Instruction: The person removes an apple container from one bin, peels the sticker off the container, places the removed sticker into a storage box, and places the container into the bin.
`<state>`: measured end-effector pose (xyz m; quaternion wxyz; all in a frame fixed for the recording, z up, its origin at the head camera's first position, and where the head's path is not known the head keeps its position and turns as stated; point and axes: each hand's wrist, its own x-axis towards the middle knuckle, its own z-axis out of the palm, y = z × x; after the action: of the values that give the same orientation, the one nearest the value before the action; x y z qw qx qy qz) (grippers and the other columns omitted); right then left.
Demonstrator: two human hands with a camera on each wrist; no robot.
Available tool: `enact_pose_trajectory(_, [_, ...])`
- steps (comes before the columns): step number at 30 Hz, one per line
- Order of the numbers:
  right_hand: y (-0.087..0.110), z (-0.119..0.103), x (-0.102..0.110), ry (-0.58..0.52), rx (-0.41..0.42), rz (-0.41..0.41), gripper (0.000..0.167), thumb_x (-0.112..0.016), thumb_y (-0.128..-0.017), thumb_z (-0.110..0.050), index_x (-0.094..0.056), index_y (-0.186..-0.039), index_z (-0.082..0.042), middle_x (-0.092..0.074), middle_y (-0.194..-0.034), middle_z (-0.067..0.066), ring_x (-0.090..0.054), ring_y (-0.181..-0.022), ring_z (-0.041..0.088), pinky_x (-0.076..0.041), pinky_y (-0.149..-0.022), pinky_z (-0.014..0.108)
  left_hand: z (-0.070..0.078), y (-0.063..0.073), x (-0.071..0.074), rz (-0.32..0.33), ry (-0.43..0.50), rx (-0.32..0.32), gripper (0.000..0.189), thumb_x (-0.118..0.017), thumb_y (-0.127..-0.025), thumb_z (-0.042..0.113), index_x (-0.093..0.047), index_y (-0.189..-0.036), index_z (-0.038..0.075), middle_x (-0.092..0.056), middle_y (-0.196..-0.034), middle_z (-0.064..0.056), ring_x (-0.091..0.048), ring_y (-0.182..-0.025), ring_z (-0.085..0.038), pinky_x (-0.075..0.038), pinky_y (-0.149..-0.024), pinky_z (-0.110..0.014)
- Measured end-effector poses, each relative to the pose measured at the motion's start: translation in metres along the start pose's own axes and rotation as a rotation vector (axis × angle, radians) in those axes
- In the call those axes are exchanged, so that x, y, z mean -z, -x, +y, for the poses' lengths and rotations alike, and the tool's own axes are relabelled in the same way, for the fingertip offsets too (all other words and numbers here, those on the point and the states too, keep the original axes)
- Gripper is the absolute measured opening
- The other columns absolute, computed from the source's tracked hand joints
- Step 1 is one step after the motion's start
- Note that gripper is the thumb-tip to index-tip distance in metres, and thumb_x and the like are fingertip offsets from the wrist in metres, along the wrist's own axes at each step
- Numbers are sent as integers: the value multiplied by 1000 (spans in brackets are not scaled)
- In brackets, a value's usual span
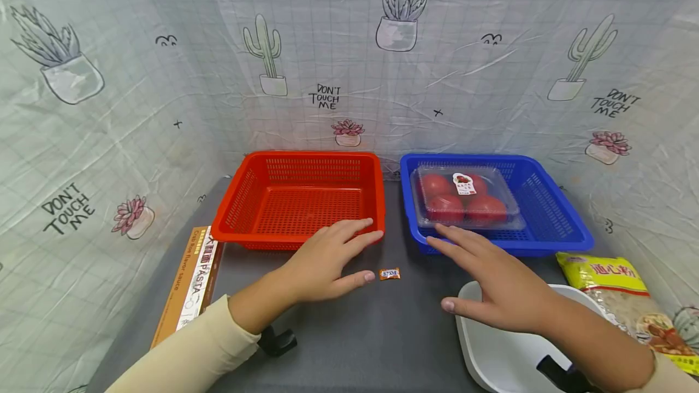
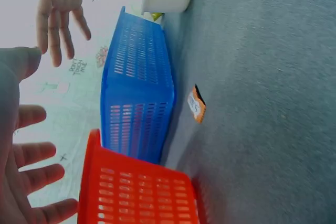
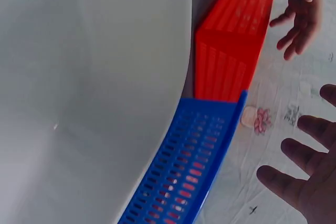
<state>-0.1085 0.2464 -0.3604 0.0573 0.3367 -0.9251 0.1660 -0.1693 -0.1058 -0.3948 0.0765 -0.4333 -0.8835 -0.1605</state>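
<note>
My left hand (image 1: pixel 327 262) hovers with spread fingers near the front right corner of the red basket (image 1: pixel 297 239), holding nothing. Over the front edge of the blue basket (image 1: pixel 562 241) and the white bin (image 1: pixel 491 350), my right hand (image 1: pixel 499 284) is also held with fingers extended and nothing in them. A clear plastic box of red fruit (image 1: pixel 464 199) with a white label lies in the blue basket. On the grey table between the hands lies a small orange-and-white wrapped candy (image 1: pixel 389 273), which also shows in the left wrist view.
An orange-and-white pasta box (image 1: pixel 188 278) lies on the left beside the red basket. At the right, a yellow-topped bag of pasta (image 1: pixel 628 296) leans near the white bin. A patterned curtain (image 1: pixel 306 47) hangs behind and at both sides.
</note>
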Motion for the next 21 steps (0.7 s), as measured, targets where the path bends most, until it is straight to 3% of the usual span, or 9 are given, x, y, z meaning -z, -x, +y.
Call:
enact_pose_trajectory(6, [-4,11,11,-51,-80,9,87,-79,-93,-56,-39,-166,-31,-39,-169,8,-42,-150,38,-47,-104,71,4,-15,-2,89,51,55,72,-65,-100,58,-51,-160,22,-46,-164,-7,-45,-147,-27,-45,-114,-56])
enact_pose_trajectory(13, [-14,38,24,-79,-154,30,88,-81,-93,-46,-38,-167,-25,-42,-167,15,-38,-151,48,-36,-108,80,14,-35,-10,131,174,157,68,-67,-100,53,-53,-158,22,-47,-162,-4,-45,-147,-25,-45,-115,-53])
enact_pose_trajectory(21, [-18,70,33,-72,-274,-18,92,-80,-94,-49,-35,-168,-19,-40,-165,26,-36,-148,57,-34,-106,83,20,-52,-22,140,254,130,68,-65,-100,54,-52,-158,20,-43,-165,-4,-41,-151,-25,-45,-115,-54])
